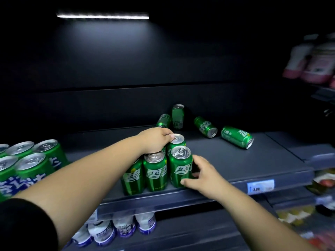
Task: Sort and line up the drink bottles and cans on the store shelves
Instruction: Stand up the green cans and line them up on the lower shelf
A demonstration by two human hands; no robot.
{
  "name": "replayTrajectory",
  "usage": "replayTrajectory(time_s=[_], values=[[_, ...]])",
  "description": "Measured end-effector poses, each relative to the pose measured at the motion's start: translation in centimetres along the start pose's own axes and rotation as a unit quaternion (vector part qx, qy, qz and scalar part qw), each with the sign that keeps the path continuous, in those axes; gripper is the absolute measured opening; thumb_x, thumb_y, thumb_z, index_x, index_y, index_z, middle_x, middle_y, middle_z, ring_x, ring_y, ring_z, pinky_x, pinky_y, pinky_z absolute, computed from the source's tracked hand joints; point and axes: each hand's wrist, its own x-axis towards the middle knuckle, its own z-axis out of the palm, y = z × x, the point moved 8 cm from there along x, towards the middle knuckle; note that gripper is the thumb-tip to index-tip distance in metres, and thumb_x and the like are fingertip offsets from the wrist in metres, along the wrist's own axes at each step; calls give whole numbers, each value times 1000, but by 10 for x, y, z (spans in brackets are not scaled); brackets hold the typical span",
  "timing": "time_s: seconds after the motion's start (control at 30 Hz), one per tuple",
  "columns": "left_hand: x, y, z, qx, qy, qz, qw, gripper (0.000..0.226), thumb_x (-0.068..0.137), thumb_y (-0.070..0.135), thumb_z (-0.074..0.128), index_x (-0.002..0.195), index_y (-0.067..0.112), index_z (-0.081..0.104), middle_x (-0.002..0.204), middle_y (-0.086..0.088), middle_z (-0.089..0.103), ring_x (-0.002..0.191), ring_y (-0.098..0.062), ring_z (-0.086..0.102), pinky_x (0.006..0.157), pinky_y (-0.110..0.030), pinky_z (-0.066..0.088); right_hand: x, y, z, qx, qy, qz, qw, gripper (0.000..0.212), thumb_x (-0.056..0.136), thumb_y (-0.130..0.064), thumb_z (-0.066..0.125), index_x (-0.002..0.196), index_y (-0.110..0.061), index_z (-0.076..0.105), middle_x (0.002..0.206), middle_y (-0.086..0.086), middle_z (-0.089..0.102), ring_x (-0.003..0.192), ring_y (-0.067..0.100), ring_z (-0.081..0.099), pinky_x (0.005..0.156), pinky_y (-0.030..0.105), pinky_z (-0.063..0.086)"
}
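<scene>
**Squaring the front row**

On the shelf [235,163], upright cans [155,173] cluster at the front; 3 toppled cans [236,137] lie behind. Our right hand [201,176] wraps the front can [180,167] mid-body; we judge it rigid, slick. Our left hand [155,140] curls over the rear can [178,140], grip unclear.

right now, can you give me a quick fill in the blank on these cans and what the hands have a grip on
1. The right hand grips the front-row can farthest to the ___.
2. The rightmost loose can lies on its ___.
3. Every can on this shelf is coloured ___.

Missing words: right; side; green
</scene>
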Motion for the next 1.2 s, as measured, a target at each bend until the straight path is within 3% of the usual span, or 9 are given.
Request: replayTrajectory(time_s=[0.1, 0.27, 0.33, 0.47, 0.57, 0.63, 0.77, 1.0, 1.2], values=[[1, -1, 0, -4, -2, -4, 1000, 35, 102, 49, 37, 129, 38, 59, 130, 7, 63, 122, -20, 55, 102, -38, 43, -1, 5, 7, 2, -2, 18, 1000, 66, 55, -45, 82, 115, -41, 55, 117, -11, 64, 106, 6, 64, 93, 34, 56], [0, 0, -1, -1, -1, -1, 1000, 36, 103, 45, 35, 129, 36, 58, 130, 6, 63, 121, -21, 55, 100, -38, 44, 2, 3, 6, 7, 29, 19, 999, 86, 51, -39, 87, 125, -47, 42, 121, -13, 56, 107, 6, 59, 84, 20, 51], [1, -1, -1, -5, -1, -3, 1000, 35, 103, 43, 35, 129, 36, 59, 128, 6, 64, 119, -20, 56, 96, -35, 44, 3, 5, 10, 16, 12, 25, 999, 81, 53, -35, 88, 122, -43, 46, 118, -12, 61, 105, 8, 61, 81, 15, 48], [1, -3, 0, -8, -2, -6, 1000, 34, 103, 40, 36, 127, 35, 60, 127, 6, 64, 118, -20, 56, 95, -34, 44, 4, 11, 7, 43, -8, 46, 998, 88, 46, -42, 88, 125, -38, 49, 117, -5, 66, 108, 14, 63, 87, 24, 52], [3, -3, 0, -3, 0, -9, 1000, 33, 103, 40, 36, 126, 36, 59, 128, 5, 64, 118, -20, 56, 100, -39, 45, 7, 5, 4, 39, -36, 55, 997, 124, 46, -43, 92, 150, -41, 24, 146, -11, 43, 130, 6, 49, 93, 27, 52], [2, -3, 0, -2, 1, -12, 1000, 34, 102, 42, 35, 126, 37, 59, 127, 6, 64, 118, -20, 57, 100, -41, 45, 11, -3, 6, 51, -62, 60, 995, 138, 49, -38, 95, 155, -43, 8, 155, -14, 31, 140, 5, 38, 103, 31, 50], [1, -4, 1, 0, -3, -8, 1000, 34, 102, 45, 33, 124, 38, 59, 123, 7, 66, 115, -21, 57, 100, -43, 45, 12, -17, 18, 49, -96, 18, 994, 126, 60, -18, 95, 151, -50, 15, 142, -16, 55, 131, 2, 52, 111, 36, 43], [-2, -3, 2, 10, 4, -9, 1000, 35, 102, 46, 32, 124, 41, 58, 123, 8, 66, 115, -21, 58, 100, -43, 45, 13, -13, 23, -19, -81, 12, 996, 142, 50, -43, 97, 149, -62, -3, 151, -23, 39, 141, 3, 38, 117, 43, 36], [-1, -4, 0, 2, 9, -3, 1000, 33, 101, 46, 33, 121, 40, 59, 118, 7, 67, 111, -21, 59, 98, -43, 47, 13, -19, 23, -16, -94, 2, 995, 138, 53, -39, 97, 149, -61, -1, 149, -25, 42, 139, 1, 40, 116, 41, 37]])
